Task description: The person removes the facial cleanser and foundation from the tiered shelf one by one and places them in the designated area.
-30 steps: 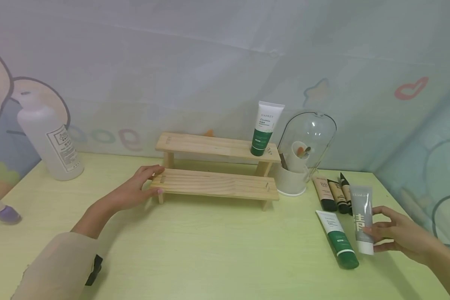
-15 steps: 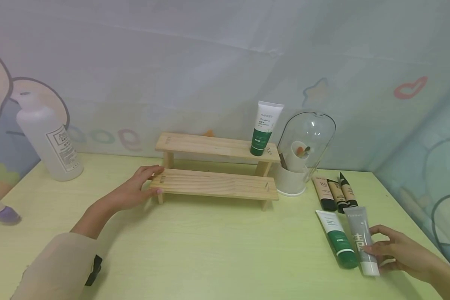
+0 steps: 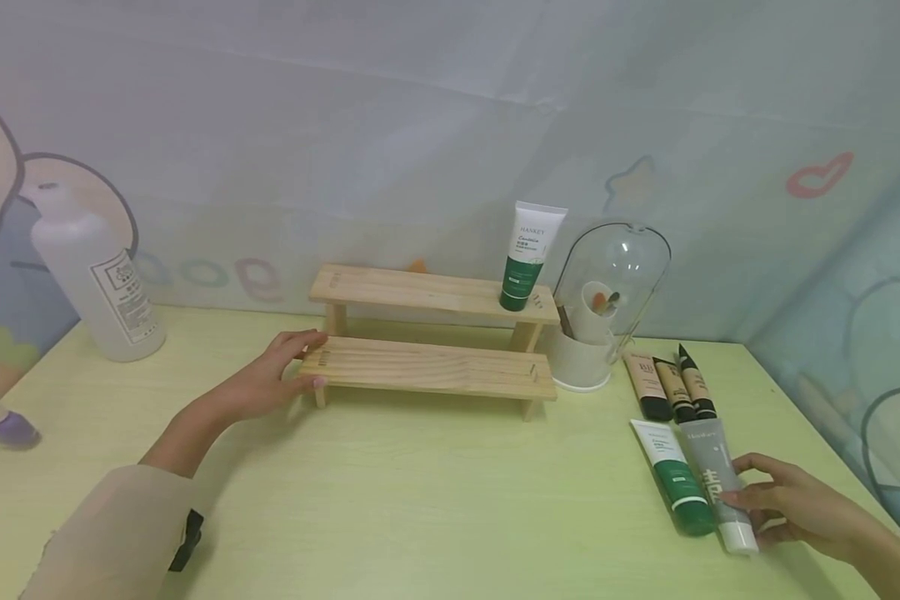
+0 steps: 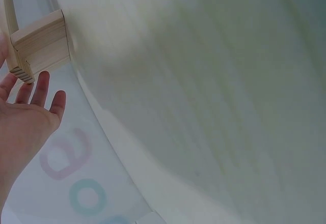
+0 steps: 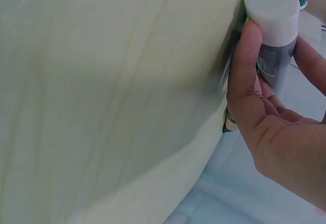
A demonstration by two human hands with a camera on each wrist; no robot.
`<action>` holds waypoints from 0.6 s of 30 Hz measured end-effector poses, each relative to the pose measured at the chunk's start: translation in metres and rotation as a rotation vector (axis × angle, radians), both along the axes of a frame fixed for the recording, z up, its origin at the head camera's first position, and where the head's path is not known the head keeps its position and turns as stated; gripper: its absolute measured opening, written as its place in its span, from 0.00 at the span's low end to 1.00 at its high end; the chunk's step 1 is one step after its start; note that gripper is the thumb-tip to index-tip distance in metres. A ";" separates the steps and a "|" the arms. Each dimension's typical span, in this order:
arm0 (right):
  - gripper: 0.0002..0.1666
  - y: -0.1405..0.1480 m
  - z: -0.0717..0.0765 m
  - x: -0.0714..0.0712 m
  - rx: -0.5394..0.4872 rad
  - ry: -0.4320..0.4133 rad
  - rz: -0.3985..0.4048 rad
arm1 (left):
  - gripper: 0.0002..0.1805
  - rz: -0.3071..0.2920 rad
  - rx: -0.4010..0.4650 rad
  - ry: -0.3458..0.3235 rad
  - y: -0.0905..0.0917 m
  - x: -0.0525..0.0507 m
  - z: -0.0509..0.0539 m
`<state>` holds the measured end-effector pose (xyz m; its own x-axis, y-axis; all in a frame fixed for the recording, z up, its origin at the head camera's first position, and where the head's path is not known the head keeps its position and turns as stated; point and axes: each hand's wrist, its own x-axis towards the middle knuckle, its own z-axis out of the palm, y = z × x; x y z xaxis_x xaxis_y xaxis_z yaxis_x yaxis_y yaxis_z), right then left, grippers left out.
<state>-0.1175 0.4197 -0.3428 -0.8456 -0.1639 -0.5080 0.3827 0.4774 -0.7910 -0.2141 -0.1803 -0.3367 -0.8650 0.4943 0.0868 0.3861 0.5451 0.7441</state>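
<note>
My left hand (image 3: 268,379) holds the left end of a two-tier wooden shelf (image 3: 427,367), thumb at the front edge and fingers behind. The left wrist view shows the fingertips (image 4: 39,89) against the board's end. At the right, my right hand (image 3: 806,504) pinches a grey squeeze tube (image 3: 712,467) with a white cap, thumb on one side and fingers on the other. The tube lies close beside a white-and-green tube (image 3: 673,479), cap toward me. In the right wrist view the white cap (image 5: 272,12) faces the camera. Another white-and-green tube (image 3: 528,254) stands on the upper tier.
Behind the grey tube lie several beige-and-black cosmetic tubes (image 3: 671,387). A clear-domed brush holder (image 3: 581,362) stands right of the shelf. To the left are a large white bottle (image 3: 101,275) and a purple nail polish bottle (image 3: 7,425). A printed cloth (image 3: 345,125) hangs behind the table.
My right hand has brought the grey tube down and toward me, then slightly left, laying it beside the white-and-green tube. My left hand has stayed on the shelf.
</note>
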 end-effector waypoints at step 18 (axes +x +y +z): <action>0.21 0.001 -0.003 -0.005 0.002 -0.007 0.014 | 0.34 0.006 -0.009 -0.004 0.000 0.000 0.000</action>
